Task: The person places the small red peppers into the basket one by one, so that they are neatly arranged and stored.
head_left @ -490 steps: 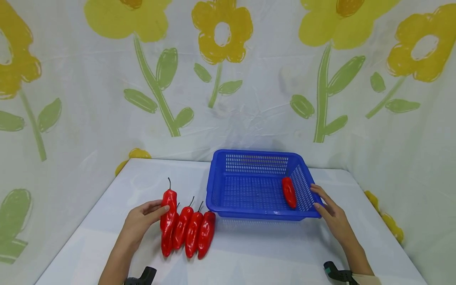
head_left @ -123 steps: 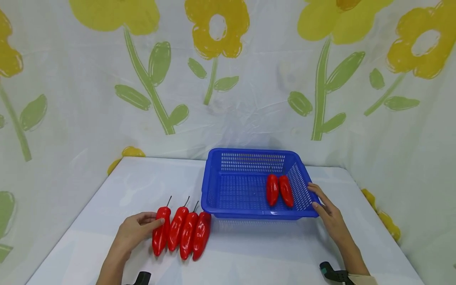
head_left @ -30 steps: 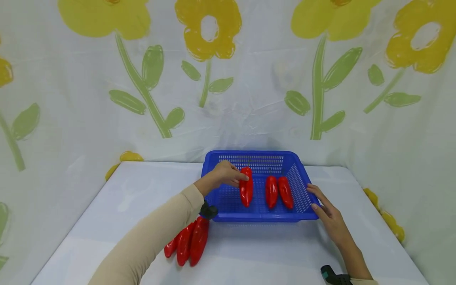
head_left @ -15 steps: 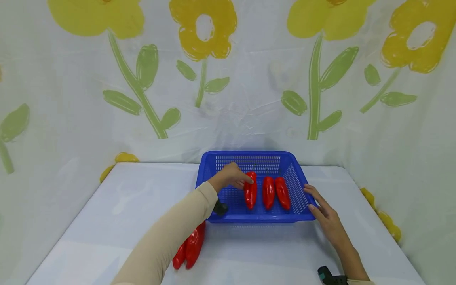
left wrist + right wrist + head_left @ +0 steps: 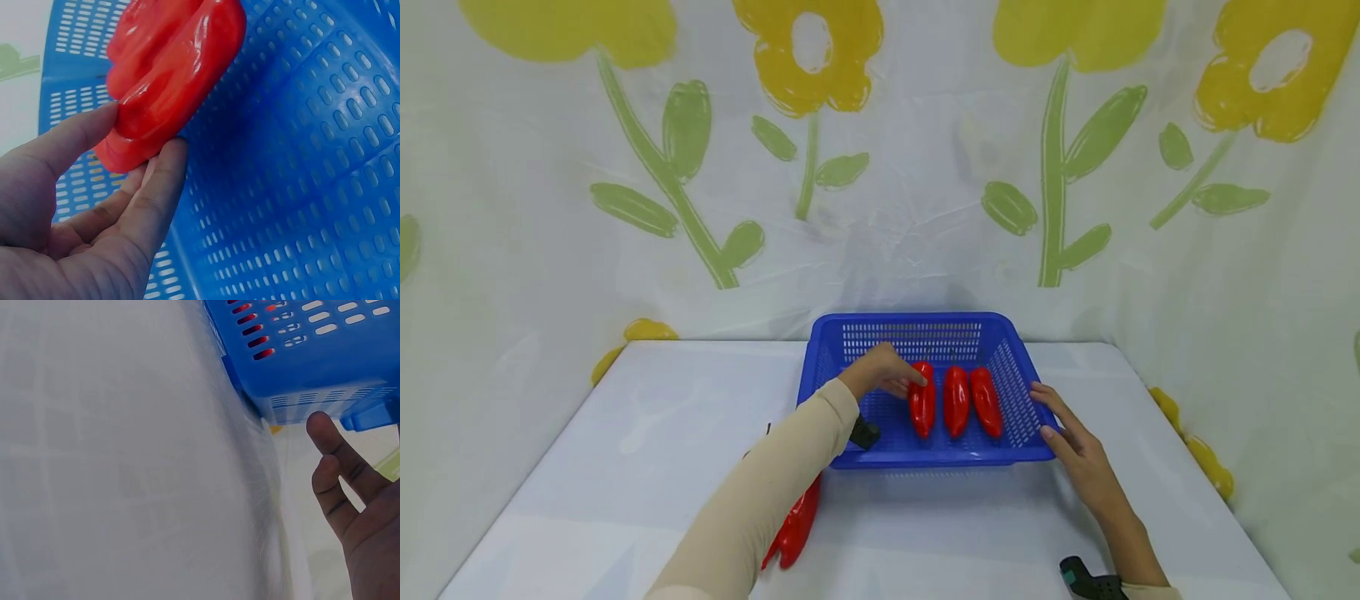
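Observation:
My left hand [image 5: 882, 371] reaches into the blue plastic basket [image 5: 940, 457] and pinches a red chili pepper [image 5: 922, 408] between thumb and fingers. The left wrist view has the thumb and fingertips at one end of that glossy pepper [image 5: 181, 69]. To its right, a second red chili pepper [image 5: 956, 402] and a third red chili pepper [image 5: 986, 402] lie side by side in the basket. My right hand [image 5: 1086, 462] touches the basket's right rim with loosely extended fingers. In the right wrist view, two fingers [image 5: 350, 469] point towards the basket's underside.
More red chili peppers [image 5: 799, 525] lie on the white table [image 5: 685, 400] left of the basket, mostly hidden by my left sleeve [image 5: 767, 492]. A flower-printed curtain [image 5: 910, 225] hangs behind the table.
From one pepper in the basket, a second was added, then my left hand carried a third across from the left row. Lately it has lowered slightly. The right hand stays at the rim.

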Motion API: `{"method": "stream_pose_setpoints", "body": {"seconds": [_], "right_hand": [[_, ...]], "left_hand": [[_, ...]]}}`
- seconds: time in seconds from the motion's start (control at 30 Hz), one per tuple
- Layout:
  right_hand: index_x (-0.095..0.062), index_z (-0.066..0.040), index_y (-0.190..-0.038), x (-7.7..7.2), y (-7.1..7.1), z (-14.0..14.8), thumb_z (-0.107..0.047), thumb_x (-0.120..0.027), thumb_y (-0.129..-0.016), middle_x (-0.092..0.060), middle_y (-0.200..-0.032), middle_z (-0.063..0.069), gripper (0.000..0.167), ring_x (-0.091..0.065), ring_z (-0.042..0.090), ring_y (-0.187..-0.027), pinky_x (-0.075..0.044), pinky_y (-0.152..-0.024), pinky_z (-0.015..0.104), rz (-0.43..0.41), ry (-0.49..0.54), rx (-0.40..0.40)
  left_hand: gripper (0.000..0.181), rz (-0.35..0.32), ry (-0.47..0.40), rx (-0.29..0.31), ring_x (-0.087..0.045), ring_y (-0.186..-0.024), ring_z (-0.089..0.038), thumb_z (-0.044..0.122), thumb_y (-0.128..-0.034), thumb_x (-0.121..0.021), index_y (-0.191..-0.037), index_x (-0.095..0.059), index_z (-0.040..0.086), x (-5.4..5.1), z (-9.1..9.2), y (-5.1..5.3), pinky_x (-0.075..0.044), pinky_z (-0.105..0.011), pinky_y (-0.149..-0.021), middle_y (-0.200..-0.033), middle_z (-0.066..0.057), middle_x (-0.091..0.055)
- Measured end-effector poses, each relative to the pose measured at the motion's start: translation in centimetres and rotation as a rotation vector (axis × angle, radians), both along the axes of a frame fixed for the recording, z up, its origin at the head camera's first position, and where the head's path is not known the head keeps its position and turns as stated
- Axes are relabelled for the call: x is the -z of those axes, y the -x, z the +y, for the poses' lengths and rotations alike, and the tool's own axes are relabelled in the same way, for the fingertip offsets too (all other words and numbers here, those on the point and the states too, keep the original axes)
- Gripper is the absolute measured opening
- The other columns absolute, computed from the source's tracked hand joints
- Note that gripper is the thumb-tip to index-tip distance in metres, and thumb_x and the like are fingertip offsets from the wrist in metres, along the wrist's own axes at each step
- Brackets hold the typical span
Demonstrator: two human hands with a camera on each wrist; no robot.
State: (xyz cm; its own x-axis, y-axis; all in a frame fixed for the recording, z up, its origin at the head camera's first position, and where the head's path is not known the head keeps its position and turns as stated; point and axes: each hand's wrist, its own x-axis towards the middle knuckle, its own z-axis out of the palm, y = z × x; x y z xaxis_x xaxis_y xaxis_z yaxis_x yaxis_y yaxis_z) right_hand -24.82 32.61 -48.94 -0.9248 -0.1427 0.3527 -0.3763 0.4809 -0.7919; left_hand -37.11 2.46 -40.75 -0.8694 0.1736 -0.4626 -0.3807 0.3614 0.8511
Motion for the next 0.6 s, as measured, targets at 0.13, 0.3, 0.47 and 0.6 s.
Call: {"method": "stream_pose_setpoints", "body": {"seconds": [0.13,0.3,0.47,0.6], "right_hand": [[-0.044,-0.024,-0.152,0.1,0.1,0.1,-0.018,-0.05,-0.105,-0.033,-0.16,-0.005,0.048,-0.024,-0.006,-0.141,-0.029,-0.1,0.078,-0.001,0.005,-0.002],[-0.044,-0.023,-0.151,0.3,0.2,0.1,-0.016,-0.05,-0.105,-0.032,-0.16,-0.007,0.048,-0.024,-0.001,-0.144,-0.029,-0.101,0.077,0.006,0.02,-0.018],[-0.044,-0.023,-0.152,0.2,0.1,0.1,-0.016,-0.05,-0.104,-0.032,-0.16,-0.006,0.048,-0.024,0.0,-0.144,-0.028,-0.102,0.077,0.006,0.029,-0.02],[-0.044,-0.023,-0.152,0.3,0.1,0.2,-0.017,-0.049,-0.104,-0.032,-0.16,-0.006,0.048,-0.025,0.001,-0.144,-0.029,-0.102,0.076,0.003,0.019,-0.014]], "left_hand": [[0.079,-0.027,0.003,0.022,-0.07,-0.1,-0.037,-0.003,-0.0822,-0.079,-0.145,-0.031,-0.012,0.5,0.3,0.1,-0.056,-0.045,-0.089,-0.104,-0.027,-0.067],[0.072,-0.036,-0.001,0.034,-0.07,-0.099,-0.037,-0.004,-0.0822,-0.078,-0.14,-0.037,-0.013,0.8,1.1,0.0,-0.057,-0.045,-0.088,-0.101,-0.026,-0.068],[0.063,-0.032,-0.028,0.019,-0.069,-0.099,-0.037,-0.004,-0.0831,-0.077,-0.135,-0.042,-0.015,1.1,1.8,0.0,-0.057,-0.044,-0.087,-0.102,-0.026,-0.067],[0.078,-0.046,-0.042,-0.002,-0.069,-0.1,-0.037,-0.004,-0.0839,-0.076,-0.146,-0.03,-0.013,1.6,2.2,0.2,-0.057,-0.044,-0.088,-0.103,-0.026,-0.065]]}}
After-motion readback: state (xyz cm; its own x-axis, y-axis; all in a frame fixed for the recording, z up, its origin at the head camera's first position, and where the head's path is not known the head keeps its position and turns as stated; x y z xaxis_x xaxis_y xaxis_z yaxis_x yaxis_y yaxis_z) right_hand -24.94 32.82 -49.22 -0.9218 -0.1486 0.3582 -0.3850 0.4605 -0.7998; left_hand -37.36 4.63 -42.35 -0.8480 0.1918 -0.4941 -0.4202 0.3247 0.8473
